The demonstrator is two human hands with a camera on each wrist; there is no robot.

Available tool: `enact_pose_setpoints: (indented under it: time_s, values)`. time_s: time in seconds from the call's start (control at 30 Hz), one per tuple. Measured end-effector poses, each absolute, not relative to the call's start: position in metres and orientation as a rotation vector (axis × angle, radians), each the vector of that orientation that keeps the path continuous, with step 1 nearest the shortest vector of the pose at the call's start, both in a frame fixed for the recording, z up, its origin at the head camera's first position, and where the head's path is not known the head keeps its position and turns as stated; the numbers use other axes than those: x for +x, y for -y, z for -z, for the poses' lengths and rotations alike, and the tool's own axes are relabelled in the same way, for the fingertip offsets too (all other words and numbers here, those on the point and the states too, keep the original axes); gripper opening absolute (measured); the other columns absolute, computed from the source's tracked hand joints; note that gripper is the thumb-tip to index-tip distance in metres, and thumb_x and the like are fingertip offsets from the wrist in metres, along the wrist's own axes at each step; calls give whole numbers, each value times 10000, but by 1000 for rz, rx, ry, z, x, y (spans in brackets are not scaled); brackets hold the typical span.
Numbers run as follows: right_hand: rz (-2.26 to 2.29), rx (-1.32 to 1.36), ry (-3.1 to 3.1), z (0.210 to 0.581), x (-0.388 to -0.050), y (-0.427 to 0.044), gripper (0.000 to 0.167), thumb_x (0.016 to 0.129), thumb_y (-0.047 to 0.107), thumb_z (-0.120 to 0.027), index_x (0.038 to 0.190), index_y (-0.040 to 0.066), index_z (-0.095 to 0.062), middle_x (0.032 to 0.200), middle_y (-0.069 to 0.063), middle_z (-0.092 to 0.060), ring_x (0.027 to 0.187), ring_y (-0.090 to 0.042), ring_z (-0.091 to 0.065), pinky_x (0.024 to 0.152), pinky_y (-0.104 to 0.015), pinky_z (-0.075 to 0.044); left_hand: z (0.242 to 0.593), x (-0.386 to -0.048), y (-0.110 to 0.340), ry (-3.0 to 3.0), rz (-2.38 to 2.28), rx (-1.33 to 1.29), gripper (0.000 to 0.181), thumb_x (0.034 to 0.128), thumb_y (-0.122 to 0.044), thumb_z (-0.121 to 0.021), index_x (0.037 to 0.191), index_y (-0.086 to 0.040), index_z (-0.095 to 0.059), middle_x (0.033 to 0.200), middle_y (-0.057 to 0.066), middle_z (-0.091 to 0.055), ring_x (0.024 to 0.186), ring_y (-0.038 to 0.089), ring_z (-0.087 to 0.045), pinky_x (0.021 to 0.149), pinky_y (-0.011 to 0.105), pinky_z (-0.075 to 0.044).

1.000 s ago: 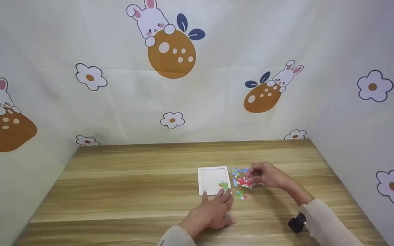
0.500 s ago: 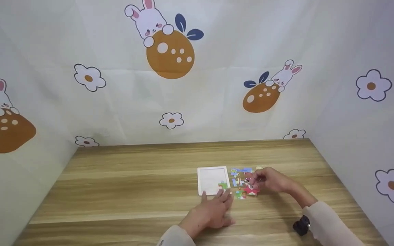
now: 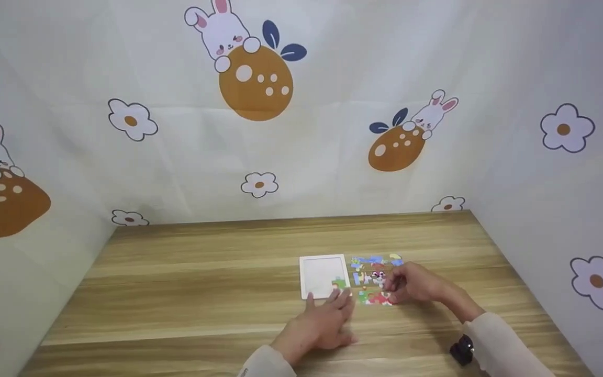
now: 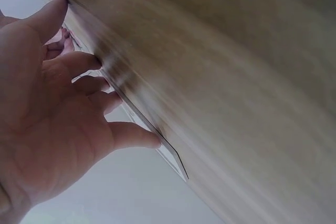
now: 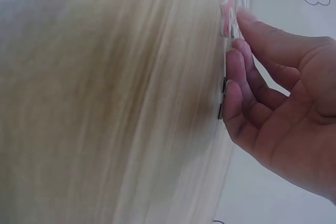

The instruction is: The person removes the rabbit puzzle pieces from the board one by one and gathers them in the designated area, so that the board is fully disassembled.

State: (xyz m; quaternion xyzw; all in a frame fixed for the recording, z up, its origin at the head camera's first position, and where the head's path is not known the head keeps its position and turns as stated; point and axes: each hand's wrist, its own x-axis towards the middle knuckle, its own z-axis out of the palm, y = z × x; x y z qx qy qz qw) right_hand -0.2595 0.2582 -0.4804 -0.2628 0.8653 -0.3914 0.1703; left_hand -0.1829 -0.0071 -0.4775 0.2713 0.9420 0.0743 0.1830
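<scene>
A white puzzle tray point(image 3: 302, 277) lies flat on the table, with a green puzzle piece point(image 3: 338, 283) in its lower right corner. My left hand point(image 3: 325, 320) rests at the tray's near edge, fingers spread and fingertips touching the rim; the left wrist view shows these fingers point(image 4: 134, 135) along it. Colourful puzzle pieces point(image 3: 369, 259) lie in rows right of the tray. My right hand point(image 3: 416, 283) is at their right side, fingers bent. Its thumb is at a red puzzle piece point(image 3: 379, 298) in the lowest row; whether it pinches that piece cannot be made out.
The wooden table point(image 3: 202, 277) reaches back to a light curtain point(image 3: 322, 131) printed with rabbits and flowers. A similar sheet hangs at each side. A black device point(image 3: 462, 350) sits under the right sleeve.
My right hand has moved toward me with the red piece, which now lies in the lowest row. A piece with an animal's face shows above it. The left hand has stayed at the tray.
</scene>
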Motion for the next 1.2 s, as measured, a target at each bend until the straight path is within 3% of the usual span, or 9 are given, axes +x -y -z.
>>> enact_pose_setpoints:
  time_s: [0.33, 0.6, 0.9, 1.2]
  values:
    - [1058, -819, -2550, 483, -258, -253, 117, 807, 0, -777, 891, -29, -701, 855, -144, -707, 785, -81, -601, 694, -170, -508, 476, -185, 6, -2651, -188, 743, 772, 950, -539, -586, 1587, -216, -295, 1694, -56, -167, 1568, 187, -182, 1211, 666, -196]
    - [1052, -772, -2605, 478, -260, -248, 108, 811, 55, -786, 892, 32, -719, 888, -84, -707, 797, -104, -603, 709, -185, -508, 473, -181, 12, -2689, -180, 791, 756, 932, -544, -613, 1573, -260, -330, 1689, -47, -201, 1568, 208, -189, 1186, 701, -208]
    - [1090, -680, -2730, 475, -260, -224, 45, 856, 38, -743, 891, 21, -720, 832, -43, -695, 743, -89, -584, 653, -188, -492, 470, -188, 46, -2774, -338, 907, 665, 950, -472, -627, 1529, -210, -430, 1663, 99, -275, 1518, 313, -320, 1224, 663, -150]
    - [1119, -698, -2703, 480, -263, -196, 91, 877, 33, -722, 962, 4, -709, 927, -88, -655, 836, -140, -572, 708, -192, -476, 483, -199, 87, -2786, -355, 953, 646, 939, -578, -582, 1489, -253, -484, 1602, 98, -370, 1466, 339, -386, 1179, 577, -347]
